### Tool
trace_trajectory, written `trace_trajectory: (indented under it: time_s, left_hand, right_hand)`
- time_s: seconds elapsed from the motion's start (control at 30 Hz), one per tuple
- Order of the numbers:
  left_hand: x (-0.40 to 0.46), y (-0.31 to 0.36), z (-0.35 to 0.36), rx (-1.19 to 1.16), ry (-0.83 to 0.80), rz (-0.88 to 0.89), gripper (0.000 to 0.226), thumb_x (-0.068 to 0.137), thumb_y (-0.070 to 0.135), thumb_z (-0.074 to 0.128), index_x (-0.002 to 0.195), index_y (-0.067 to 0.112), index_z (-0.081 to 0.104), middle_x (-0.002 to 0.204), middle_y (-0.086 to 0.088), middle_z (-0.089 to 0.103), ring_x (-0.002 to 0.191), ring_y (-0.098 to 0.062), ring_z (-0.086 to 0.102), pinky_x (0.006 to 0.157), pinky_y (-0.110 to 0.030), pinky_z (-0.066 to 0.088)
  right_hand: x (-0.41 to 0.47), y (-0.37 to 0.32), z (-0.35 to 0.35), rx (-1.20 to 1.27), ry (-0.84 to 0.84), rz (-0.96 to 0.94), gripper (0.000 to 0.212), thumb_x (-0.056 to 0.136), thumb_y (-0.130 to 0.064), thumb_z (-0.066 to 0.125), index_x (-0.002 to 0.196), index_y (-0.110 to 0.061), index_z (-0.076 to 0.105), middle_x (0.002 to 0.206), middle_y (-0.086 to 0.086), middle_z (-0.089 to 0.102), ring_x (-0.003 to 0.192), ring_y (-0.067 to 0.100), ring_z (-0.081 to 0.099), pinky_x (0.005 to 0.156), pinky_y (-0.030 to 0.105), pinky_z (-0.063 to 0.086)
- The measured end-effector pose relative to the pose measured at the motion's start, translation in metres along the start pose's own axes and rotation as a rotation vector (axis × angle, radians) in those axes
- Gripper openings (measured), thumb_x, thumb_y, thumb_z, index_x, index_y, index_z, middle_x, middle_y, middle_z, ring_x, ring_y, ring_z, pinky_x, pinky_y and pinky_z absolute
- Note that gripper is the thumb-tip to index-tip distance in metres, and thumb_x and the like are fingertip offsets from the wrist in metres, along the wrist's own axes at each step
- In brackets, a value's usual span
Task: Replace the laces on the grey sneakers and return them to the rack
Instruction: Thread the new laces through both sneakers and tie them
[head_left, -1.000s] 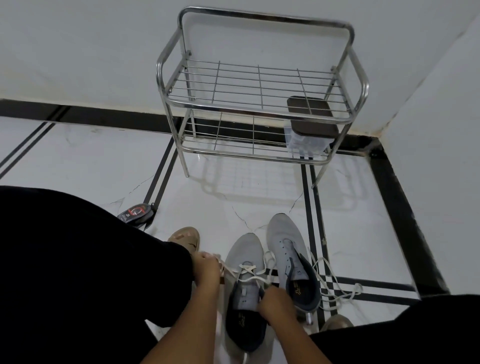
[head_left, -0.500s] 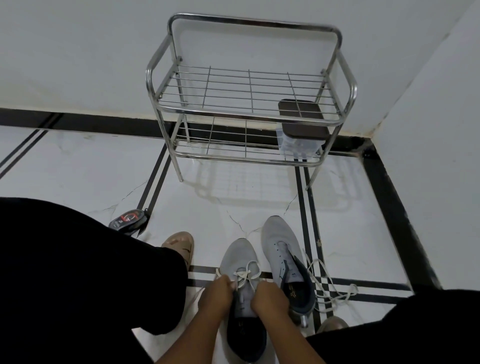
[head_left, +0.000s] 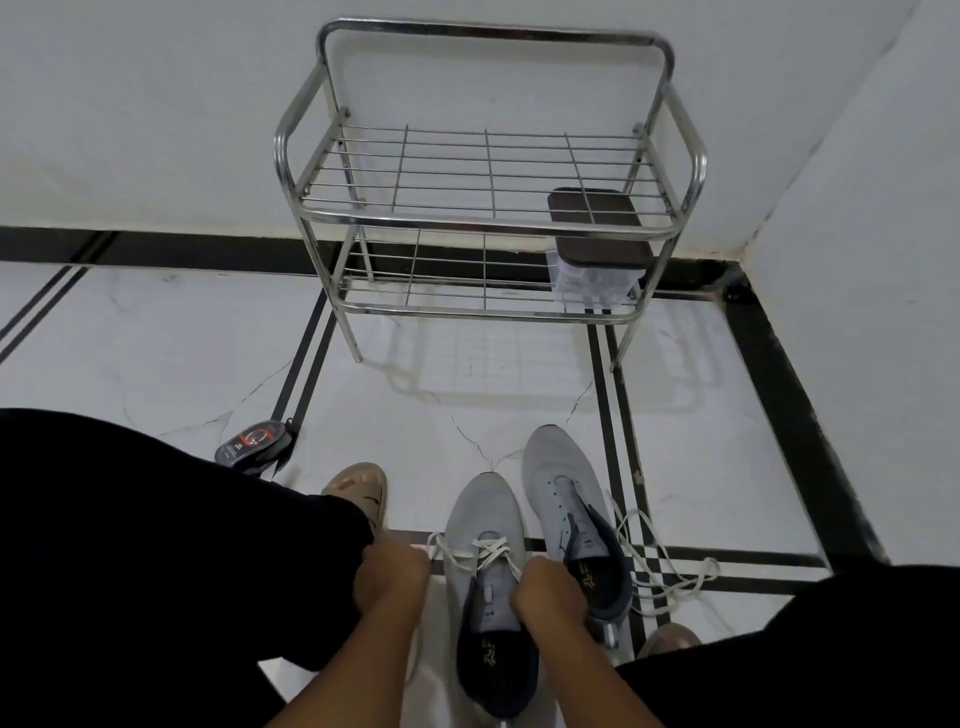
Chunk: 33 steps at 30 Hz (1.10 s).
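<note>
Two grey sneakers stand on the white floor between my knees. The left sneaker (head_left: 483, 514) has a white lace (head_left: 485, 552) crossed through its lower eyelets. My left hand (head_left: 392, 574) grips one end of that lace to the left of the shoe. My right hand (head_left: 550, 590) grips the other end at the shoe's right side. The right sneaker (head_left: 558, 470) has bare eyelets, and a loose white lace (head_left: 670, 571) lies on the floor beside it. The steel rack (head_left: 488, 218) stands ahead against the wall.
A clear box with a dark lid (head_left: 597, 244) sits at the right end of the rack's lower shelf. A small dark packet (head_left: 254, 440) lies on the floor at left. My feet (head_left: 358, 491) in tan sandals flank the shoes. Walls form a corner at right.
My hands came together over the left sneaker, then spread apart, drawing the lace ends out sideways. The camera view shifted slightly.
</note>
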<state>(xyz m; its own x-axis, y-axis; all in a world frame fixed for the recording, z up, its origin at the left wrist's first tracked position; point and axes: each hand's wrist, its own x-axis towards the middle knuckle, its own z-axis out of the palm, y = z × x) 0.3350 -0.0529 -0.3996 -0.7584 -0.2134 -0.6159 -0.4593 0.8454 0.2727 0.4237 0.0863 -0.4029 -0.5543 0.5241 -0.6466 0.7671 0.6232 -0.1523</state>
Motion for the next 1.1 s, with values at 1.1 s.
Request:
trace_trajectory:
  time_s: [1.1]
  left_hand:
    - [-0.016,0.056,-0.01,0.121,-0.246,0.288,0.033,0.094,0.037,0.044,0.121,0.028,0.063,0.136,-0.002,0.051,0.132,-0.026,0.041,0.108,-0.04,0.028]
  right_hand:
    - [0.001,-0.004,-0.016,0.117,-0.048,0.003,0.053,0.092,-0.056,0.046,0.116,-0.011,0.062,0.119,0.009,0.064,0.108,0.027,0.062,0.087,0.034,0.052]
